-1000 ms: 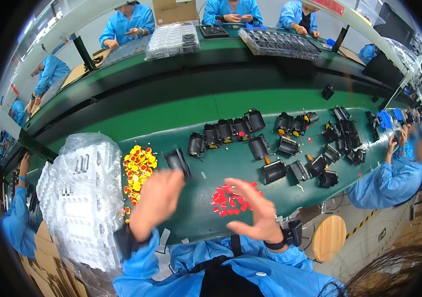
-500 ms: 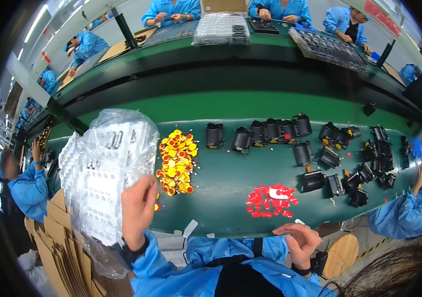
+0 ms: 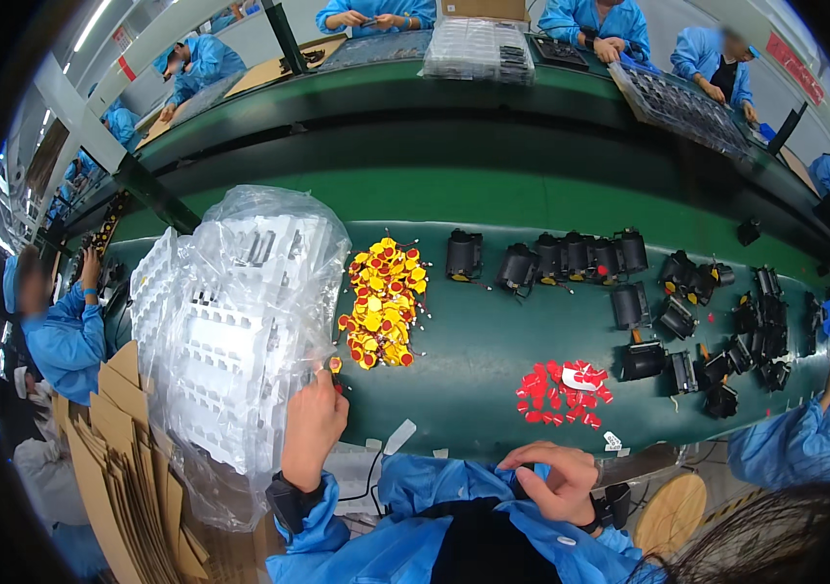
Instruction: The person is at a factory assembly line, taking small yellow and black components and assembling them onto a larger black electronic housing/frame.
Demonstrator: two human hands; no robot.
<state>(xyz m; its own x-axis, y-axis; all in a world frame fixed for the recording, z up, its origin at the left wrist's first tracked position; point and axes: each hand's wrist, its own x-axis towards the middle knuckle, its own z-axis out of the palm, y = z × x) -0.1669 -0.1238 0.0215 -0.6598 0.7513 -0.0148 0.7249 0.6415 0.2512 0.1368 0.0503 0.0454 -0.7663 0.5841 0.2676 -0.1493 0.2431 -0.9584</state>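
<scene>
My left hand (image 3: 316,423) reaches to the right edge of a clear plastic bag (image 3: 284,204) that covers white moulded trays (image 3: 216,341). Its fingers are drawn together at a small yellow-and-red round piece (image 3: 335,365); what lies between the fingertips is hidden. Just beyond is a heap of similar yellow-and-red pieces with thin wire ends (image 3: 383,307). My right hand (image 3: 556,477) hovers at the table's front edge, fingers loosely bent, a gap between thumb and forefinger, with nothing visible in it. Red tabs (image 3: 537,389) lie scattered beyond it, with a white piece (image 3: 582,377) among them.
Several black housings (image 3: 629,307) stand across the right of the green table (image 3: 464,389). Flattened cardboard (image 3: 113,457) leans at the lower left, a round wooden stool (image 3: 670,514) at the lower right. People in blue work nearby and across a raised green bench (image 3: 415,97).
My left hand has moved right, to the small yellow-and-red piece beside the heap. My right hand has shifted left, its thumb closer to the fingers. The whole view has shifted slightly.
</scene>
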